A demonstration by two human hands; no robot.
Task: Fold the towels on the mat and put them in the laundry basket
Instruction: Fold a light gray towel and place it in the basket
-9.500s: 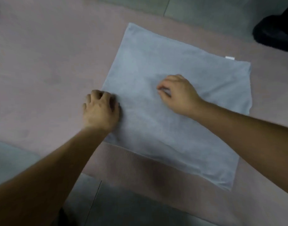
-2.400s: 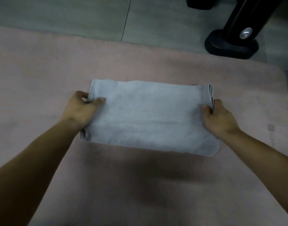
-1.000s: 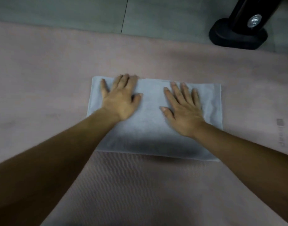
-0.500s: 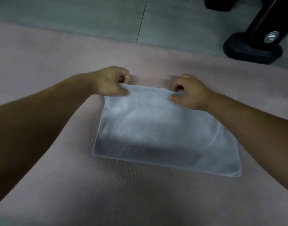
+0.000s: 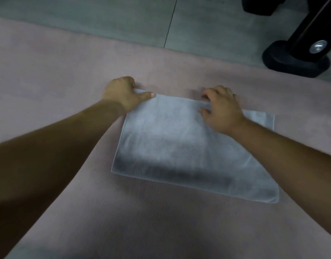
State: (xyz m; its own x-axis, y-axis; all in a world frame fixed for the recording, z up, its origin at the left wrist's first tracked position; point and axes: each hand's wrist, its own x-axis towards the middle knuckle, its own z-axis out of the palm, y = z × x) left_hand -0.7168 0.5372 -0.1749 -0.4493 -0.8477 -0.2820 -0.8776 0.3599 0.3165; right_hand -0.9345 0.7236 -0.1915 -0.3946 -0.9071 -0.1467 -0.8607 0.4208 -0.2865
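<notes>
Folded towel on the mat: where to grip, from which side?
Far long edge, hands spread, reaching over from the near side. The towel lies flat on the mat, so only edges lift; left hand and right hand pinch there.

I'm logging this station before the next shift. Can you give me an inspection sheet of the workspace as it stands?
Surface: pink mat on a grey tiled floor.
Job's things: one grey-blue towel, folded, lies flat on the mat; laundry basket not in view.
Clutter: nothing seen.
Hands: left hand pinches the towel's far left corner; right hand grips its far edge.
Cables: nothing seen.
Surroundings: black stand base with a silver bolt, on the floor beyond the mat, far right.
</notes>
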